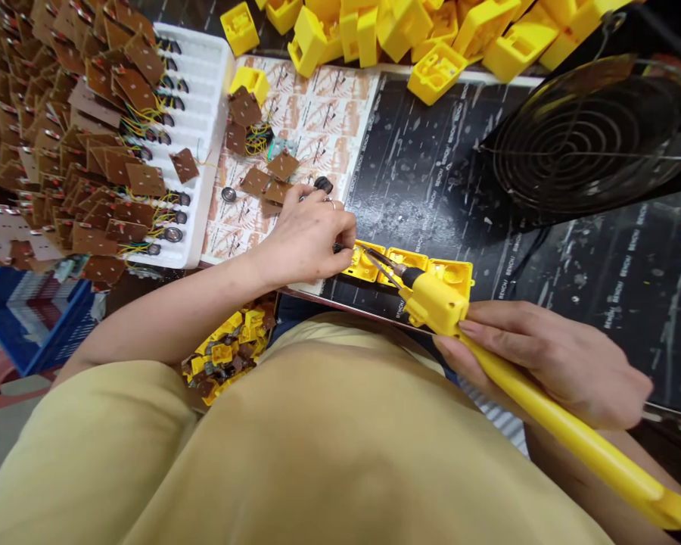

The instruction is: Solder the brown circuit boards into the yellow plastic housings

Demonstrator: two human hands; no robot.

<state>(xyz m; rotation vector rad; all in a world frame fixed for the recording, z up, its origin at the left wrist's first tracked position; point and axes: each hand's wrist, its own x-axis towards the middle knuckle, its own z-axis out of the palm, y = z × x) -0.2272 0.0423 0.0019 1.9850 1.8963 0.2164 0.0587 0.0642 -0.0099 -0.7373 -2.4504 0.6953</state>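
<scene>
My right hand point(536, 352) is wrapped around a yellow soldering iron point(436, 303), its thin metal tip pointing left over a row of small yellow plastic casings point(400, 261). The casings lie with their open sides up at the bench's near edge. My left hand point(312, 235) is closed in a pinch at the leftmost casing. A small dark part shows by its fingertips, but what they hold is mostly hidden. Just beyond this hand lie brown circuit boards point(255, 182) and a black round part point(323, 184) on a patterned sheet point(295, 98).
A big pile of wired brown circuit boards point(91, 159) covers a white foam tray point(204, 98) at left. Yellow casings point(402, 26) heap along the back. A black fan point(573, 151) stands at right. Below are a blue crate point(28, 325) and a container of yellow parts point(227, 352).
</scene>
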